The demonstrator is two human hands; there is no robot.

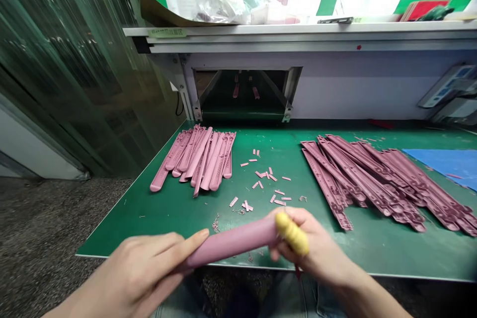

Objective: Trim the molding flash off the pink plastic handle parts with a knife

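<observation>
I am holding a pink plastic strip (pixel 233 244) in front of me, above the near edge of the green table (pixel 156 213), and it is lying almost flat between my two hands. My left hand (pixel 145 271) is gripping the lower end, with the fingers pressed together along the strip and the forefinger stretching up on it. My right hand (pixel 309 246) is closing on the upper end, and the thumb, which is wearing a yellow finger cot (pixel 292 233), is pinching the strip against the other fingers (I cannot tell how these are sitting behind). Small pink offcuts (pixel 266 184) are lying scattered on the table just beyond. A pile of lighter pink strips (pixel 199 156) is resting further to the left, and a bigger pile of darker strips (pixel 376 179) is spreading to the right, beside a blue mat (pixel 447 161). Behind, a conveyor opening (pixel 244 94) is showing two more pieces.
</observation>
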